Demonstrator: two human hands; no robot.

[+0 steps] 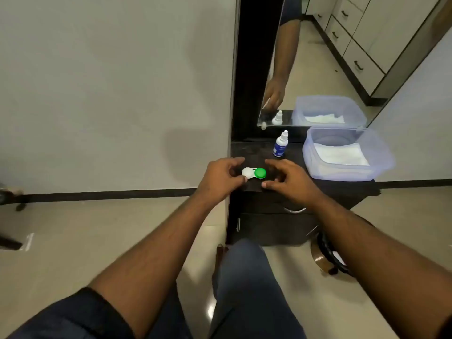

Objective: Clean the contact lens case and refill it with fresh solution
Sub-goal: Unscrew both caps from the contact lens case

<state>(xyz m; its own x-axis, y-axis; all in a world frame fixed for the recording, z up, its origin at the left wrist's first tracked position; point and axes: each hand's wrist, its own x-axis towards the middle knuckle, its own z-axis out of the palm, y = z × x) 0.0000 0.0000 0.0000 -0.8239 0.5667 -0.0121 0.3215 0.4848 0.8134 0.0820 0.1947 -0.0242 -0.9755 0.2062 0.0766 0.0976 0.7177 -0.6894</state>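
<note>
Item: dark cabinet top (254, 150) at frame centre, then my left hand (221, 176) pinching the contact lens case (253, 173), right hand (288, 178) loosely spread, holding nothing; case judged light, stiff, slippery, best held at its waist.

The contact lens case (253, 173), with one white cap and one green cap screwed on, is laid flat between the left hand (221, 176) and right hand (287, 179). The capped solution bottle (280, 145) is stood upright just beyond the right hand.
</note>
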